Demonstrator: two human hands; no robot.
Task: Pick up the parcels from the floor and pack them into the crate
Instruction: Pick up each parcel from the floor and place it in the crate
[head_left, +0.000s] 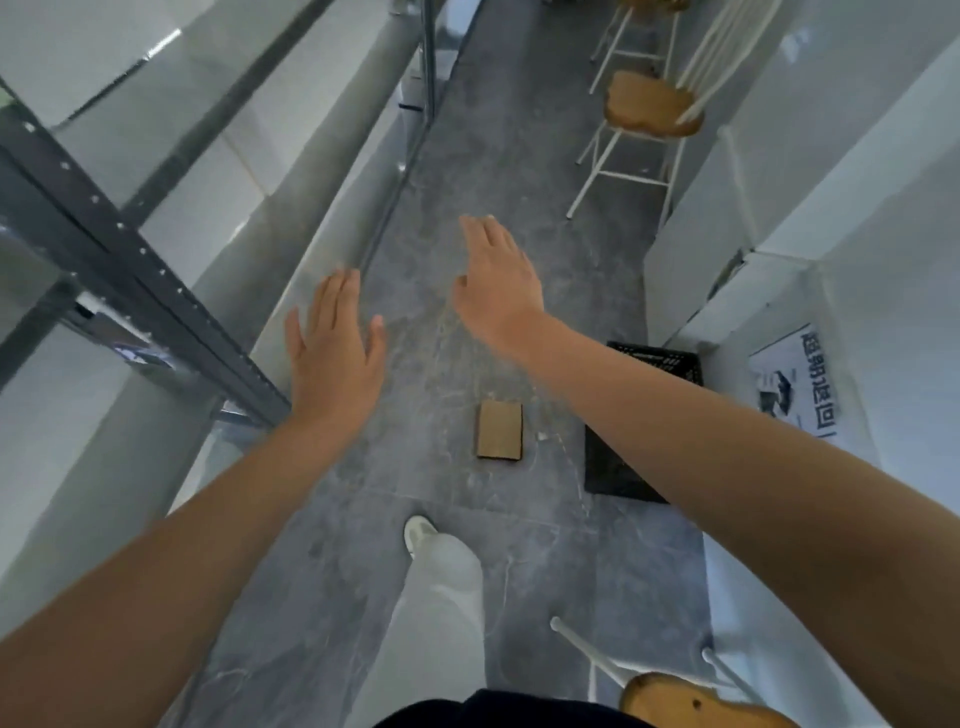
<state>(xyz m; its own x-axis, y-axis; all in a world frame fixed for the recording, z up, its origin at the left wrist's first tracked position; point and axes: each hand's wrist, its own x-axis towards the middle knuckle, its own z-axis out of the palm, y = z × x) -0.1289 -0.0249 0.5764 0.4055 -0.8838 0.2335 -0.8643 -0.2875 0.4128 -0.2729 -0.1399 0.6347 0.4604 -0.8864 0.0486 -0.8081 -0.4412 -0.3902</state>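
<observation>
A small brown cardboard parcel (500, 429) lies flat on the grey floor ahead of me. To its right stands a black plastic crate (618, 465), partly hidden behind my right forearm. My left hand (333, 347) is stretched out in the air with straight, spread fingers, above and to the left of the parcel. My right hand (497, 280) is also held out flat, farther ahead, holding nothing. Neither hand touches the parcel or the crate.
A dark metal shelving frame (130, 270) runs along the left. White wooden-seated chairs (652, 109) stand at the far right, and another chair (691, 701) is at the bottom right. White walls with a poster (795, 384) line the right side. My leg and white shoe (421, 532) stand on the floor.
</observation>
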